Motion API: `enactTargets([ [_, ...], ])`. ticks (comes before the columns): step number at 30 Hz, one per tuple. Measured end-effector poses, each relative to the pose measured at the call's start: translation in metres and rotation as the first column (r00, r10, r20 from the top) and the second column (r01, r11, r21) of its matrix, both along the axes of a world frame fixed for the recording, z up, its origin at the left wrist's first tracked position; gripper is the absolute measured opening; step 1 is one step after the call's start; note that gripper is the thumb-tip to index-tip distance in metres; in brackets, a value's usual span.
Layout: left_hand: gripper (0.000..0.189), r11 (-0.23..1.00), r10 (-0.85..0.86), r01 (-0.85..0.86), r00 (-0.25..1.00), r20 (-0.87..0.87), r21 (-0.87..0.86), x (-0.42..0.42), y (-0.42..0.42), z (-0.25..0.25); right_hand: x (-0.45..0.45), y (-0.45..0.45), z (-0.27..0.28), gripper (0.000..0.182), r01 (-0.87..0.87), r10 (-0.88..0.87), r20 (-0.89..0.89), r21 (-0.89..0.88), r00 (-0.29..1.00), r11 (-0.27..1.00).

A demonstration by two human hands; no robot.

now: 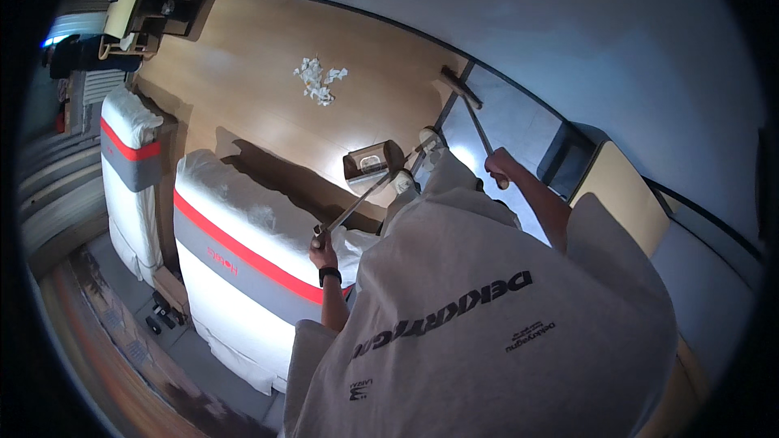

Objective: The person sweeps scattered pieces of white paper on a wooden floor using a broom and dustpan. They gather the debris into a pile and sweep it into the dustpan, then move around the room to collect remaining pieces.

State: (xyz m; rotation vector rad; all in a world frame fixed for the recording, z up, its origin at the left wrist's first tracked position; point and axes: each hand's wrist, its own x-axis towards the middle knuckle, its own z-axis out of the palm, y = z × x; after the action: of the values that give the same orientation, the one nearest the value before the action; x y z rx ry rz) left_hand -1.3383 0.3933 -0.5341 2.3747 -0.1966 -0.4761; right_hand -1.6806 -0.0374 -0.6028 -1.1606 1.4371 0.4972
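My left hand [322, 252], with a dark band on its wrist, grips the upper end of the long handle of a dustpan [372, 164]. The dustpan rests on the wooden floor just past my feet, and something pale, unclear in kind, shows in it. My right hand [501, 168] is closed round the handle of a broom [461, 87]. The broom's head lies near the dark strip between the wooden floor and a grey tiled floor. A loose heap of crumpled white paper pieces [317, 80] lies on the wooden floor, beyond the dustpan and apart from the broom.
A bed [243, 292] with a white cover and a red and grey band stands at the left, with a second bed [131, 164] farther left. A wall edge runs along the top and right. Light wooden furniture [621, 194] stands at the right. Dark slippers [164, 313] lie beyond the beds.
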Motion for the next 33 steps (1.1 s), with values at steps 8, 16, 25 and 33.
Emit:
enactTargets([
  [8,0.031,0.992,0.03,-0.037,0.998,0.06,0.12,-0.015,-0.009,0.022,-0.025,-0.031,0.007,0.016,-0.047,0.02,0.22,0.117,0.975,0.992],
  [16,0.032,0.984,0.077,-0.094,0.99,0.117,0.154,-0.032,-0.005,0.018,0.015,-0.034,0.0,0.013,0.137,-0.196,0.215,0.261,0.957,0.956],
  [25,0.031,0.976,0.101,-0.125,0.985,0.137,0.179,-0.017,-0.001,0.034,0.021,-0.078,-0.007,0.014,0.183,-0.315,0.303,0.393,0.899,0.901],
  [33,0.033,0.979,0.105,-0.12,0.99,0.098,0.165,-0.012,0.02,0.029,0.059,0.0,0.023,0.012,0.379,-0.551,0.145,0.584,0.822,0.718],
])
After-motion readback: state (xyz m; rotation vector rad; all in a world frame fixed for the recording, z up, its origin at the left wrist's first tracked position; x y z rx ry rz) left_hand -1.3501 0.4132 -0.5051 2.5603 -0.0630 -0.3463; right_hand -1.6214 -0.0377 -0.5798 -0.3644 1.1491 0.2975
